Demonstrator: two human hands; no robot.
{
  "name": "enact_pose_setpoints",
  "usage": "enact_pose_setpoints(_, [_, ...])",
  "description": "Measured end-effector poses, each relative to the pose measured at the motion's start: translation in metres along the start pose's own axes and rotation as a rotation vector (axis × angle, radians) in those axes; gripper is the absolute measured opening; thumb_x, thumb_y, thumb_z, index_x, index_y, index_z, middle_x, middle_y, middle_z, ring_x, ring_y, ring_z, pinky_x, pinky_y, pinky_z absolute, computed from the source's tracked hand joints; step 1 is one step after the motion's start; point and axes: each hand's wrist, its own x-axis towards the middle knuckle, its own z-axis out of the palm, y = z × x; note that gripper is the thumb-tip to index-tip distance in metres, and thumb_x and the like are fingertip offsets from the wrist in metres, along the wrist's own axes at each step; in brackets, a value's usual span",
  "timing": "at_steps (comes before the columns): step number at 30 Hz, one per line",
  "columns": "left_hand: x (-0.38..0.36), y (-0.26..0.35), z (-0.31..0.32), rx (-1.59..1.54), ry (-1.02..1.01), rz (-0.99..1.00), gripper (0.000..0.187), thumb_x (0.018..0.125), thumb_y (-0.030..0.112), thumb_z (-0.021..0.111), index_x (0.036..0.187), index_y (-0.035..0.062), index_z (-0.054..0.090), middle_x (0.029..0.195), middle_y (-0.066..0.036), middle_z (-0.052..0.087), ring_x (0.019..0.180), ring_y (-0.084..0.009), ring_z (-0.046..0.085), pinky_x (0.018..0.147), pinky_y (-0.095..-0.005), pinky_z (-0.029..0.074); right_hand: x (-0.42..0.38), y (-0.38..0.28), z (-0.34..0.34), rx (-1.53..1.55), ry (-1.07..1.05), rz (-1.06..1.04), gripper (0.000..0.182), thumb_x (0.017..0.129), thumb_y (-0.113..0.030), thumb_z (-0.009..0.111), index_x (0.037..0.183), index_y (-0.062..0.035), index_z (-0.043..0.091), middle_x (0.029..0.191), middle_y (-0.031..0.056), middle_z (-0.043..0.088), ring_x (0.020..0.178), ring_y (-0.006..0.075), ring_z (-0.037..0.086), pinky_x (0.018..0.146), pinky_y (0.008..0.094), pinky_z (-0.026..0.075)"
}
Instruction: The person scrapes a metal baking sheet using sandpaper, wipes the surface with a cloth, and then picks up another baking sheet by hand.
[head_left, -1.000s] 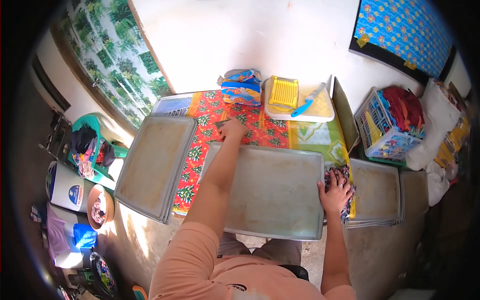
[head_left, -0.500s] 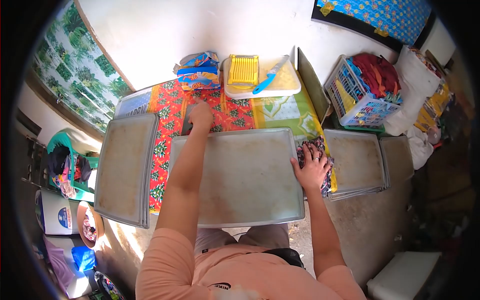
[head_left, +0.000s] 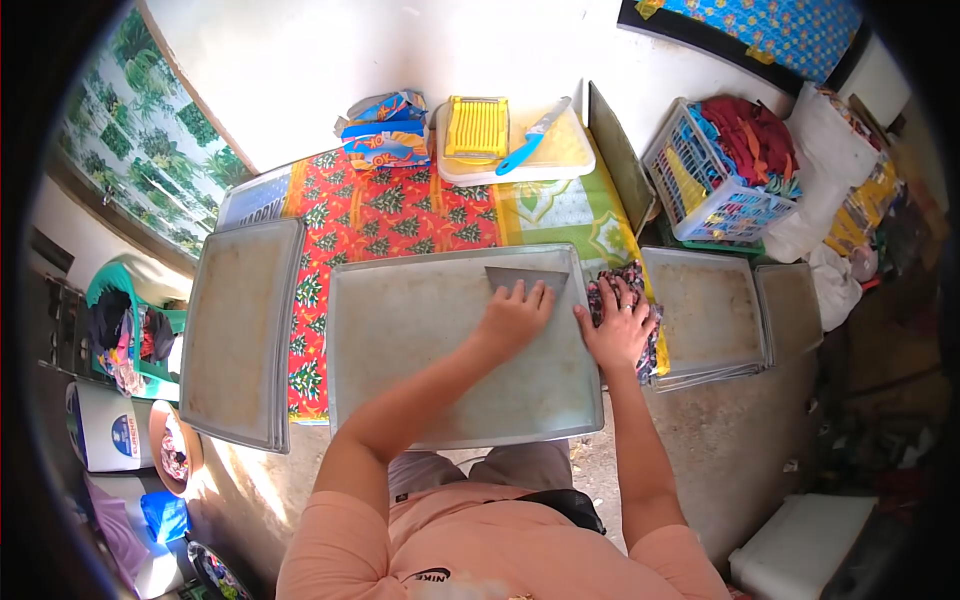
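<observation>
A large grey metal tray [head_left: 430, 350] lies across the front of the table. My left hand [head_left: 518, 318] is closed on a flat grey metal scraper [head_left: 527, 279], whose blade lies against the tray's surface near its upper right corner. Just past the tray's right edge, my right hand [head_left: 618, 325] rests palm down with fingers spread on a crumpled dark floral cloth [head_left: 633, 275]; its thumb is beside the tray's rim.
Stacked trays stand left [head_left: 240, 330] and right [head_left: 705, 310]. Behind are a blue-orange packet [head_left: 386, 143], a yellow slatted item [head_left: 477, 127], and a knife with a blue handle [head_left: 517, 157] on a white-rimmed board [head_left: 570, 170]. A laundry basket [head_left: 735, 215] stands at the back right.
My left hand has come from the table's back, beyond the tray, to its upper right part with the scraper. My right hand stays on the cloth. The view has shifted slightly.
</observation>
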Motion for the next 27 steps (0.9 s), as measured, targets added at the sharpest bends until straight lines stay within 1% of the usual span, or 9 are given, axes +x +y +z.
enact_pose_setpoints(4, [0.021,0.008,0.006,0.012,-0.062,-0.016,0.029,0.083,0.016,0.055,0.109,0.0042,0.060,0.116,-0.013,0.066,0.102,-0.0319,0.066,0.072,-0.0411,0.051,0.001,0.000,0.000,0.008,-0.001,0.006,0.064,0.082,-0.060,0.060,0.134,-0.0246,0.052,0.141,-0.0003,0.043,0.133,0.0330,0.033,0.108,0.0620,0.021])
enact_pose_setpoints(7, [0.028,0.010,0.018,0.006,-0.011,-0.030,0.030,0.082,0.017,0.056,0.108,0.0038,0.060,0.114,-0.014,0.067,0.097,-0.0301,0.066,0.070,-0.0405,0.051,0.000,0.000,-0.001,0.007,-0.007,0.009,0.064,0.082,-0.060,0.060,0.134,-0.0247,0.052,0.141,-0.0005,0.043,0.133,0.0331,0.033,0.108,0.0621,0.021])
enact_pose_setpoints(10, [0.025,0.016,0.018,-0.023,-0.104,-0.026,0.030,0.080,0.016,0.056,0.107,0.0041,0.059,0.110,-0.015,0.067,0.091,-0.0280,0.067,0.067,-0.0397,0.051,0.001,0.000,-0.001,0.004,-0.004,0.003,0.064,0.082,-0.060,0.059,0.135,-0.0249,0.051,0.141,-0.0007,0.043,0.132,0.0334,0.033,0.108,0.0623,0.021])
enact_pose_setpoints(13, [0.031,0.019,0.007,-0.052,-0.163,-0.091,0.028,0.078,0.017,0.057,0.103,0.0048,0.059,0.102,-0.013,0.068,0.085,-0.0263,0.066,0.064,-0.0382,0.050,-0.001,-0.001,-0.002,0.000,-0.019,0.011,0.065,0.082,-0.061,0.058,0.136,-0.0251,0.050,0.142,-0.0010,0.043,0.132,0.0337,0.033,0.108,0.0626,0.021])
enact_pose_setpoints(16, [0.035,0.006,0.015,-0.003,-0.114,-0.060,0.025,0.078,0.018,0.058,0.100,0.0058,0.060,0.095,-0.011,0.067,0.080,-0.0252,0.066,0.060,-0.0375,0.049,0.001,-0.001,-0.002,-0.010,-0.027,0.015,0.065,0.083,-0.061,0.057,0.136,-0.0254,0.050,0.142,-0.0011,0.042,0.132,0.0340,0.034,0.108,0.0626,0.021])
enact_pose_setpoints(19, [0.030,0.013,0.019,-0.065,-0.170,-0.011,0.024,0.078,0.017,0.058,0.098,0.0061,0.060,0.093,-0.010,0.066,0.080,-0.0250,0.066,0.059,-0.0378,0.048,0.002,0.000,-0.001,-0.022,-0.025,0.005,0.065,0.083,-0.062,0.057,0.136,-0.0257,0.050,0.143,-0.0011,0.042,0.132,0.0342,0.034,0.108,0.0624,0.021])
enact_pose_setpoints(22, [0.031,0.016,0.014,-0.062,-0.131,-0.044,0.023,0.078,0.017,0.058,0.097,0.0061,0.059,0.093,-0.010,0.066,0.082,-0.0258,0.067,0.060,-0.0387,0.049,0.000,-0.003,-0.003,-0.021,-0.037,0.012,0.065,0.083,-0.062,0.056,0.136,-0.0257,0.050,0.143,-0.0011,0.042,0.132,0.0343,0.034,0.108,0.0624,0.021])
enact_pose_setpoints(25, [0.046,0.005,0.013,-0.078,-0.186,-0.073,0.024,0.078,0.017,0.058,0.099,0.0057,0.060,0.092,-0.010,0.065,0.081,-0.0263,0.067,0.061,-0.0390,0.050,0.002,-0.003,-0.004,-0.020,-0.033,0.018,0.065,0.083,-0.062,0.057,0.137,-0.0258,0.050,0.142,-0.0011,0.043,0.132,0.0347,0.034,0.108,0.0622,0.022])
enact_pose_setpoints(27, [0.046,0.013,0.018,-0.084,-0.215,-0.062,0.025,0.078,0.017,0.058,0.100,0.0055,0.060,0.092,-0.010,0.065,0.081,-0.0266,0.066,0.061,-0.0386,0.050,0.001,-0.002,-0.003,-0.025,-0.022,0.009,0.064,0.083,-0.060,0.058,0.137,-0.0263,0.049,0.143,-0.0010,0.044,0.132,0.0353,0.035,0.107,0.0615,0.023])
